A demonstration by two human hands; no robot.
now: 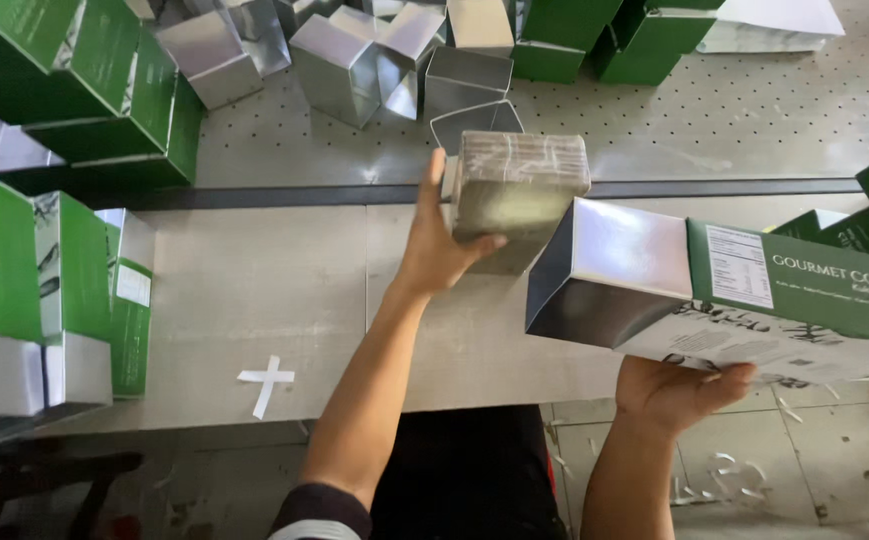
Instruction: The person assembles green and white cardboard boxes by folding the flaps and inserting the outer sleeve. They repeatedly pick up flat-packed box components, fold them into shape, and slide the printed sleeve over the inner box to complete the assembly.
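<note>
Left hand gripping silver block, right hand cupped under green-and-silver carton; grey table beneath

We are in a packaging workshop: stacks of green cartons and open silver inner sleeves crowd a grey workbench beside a perforated metal table.
</note>
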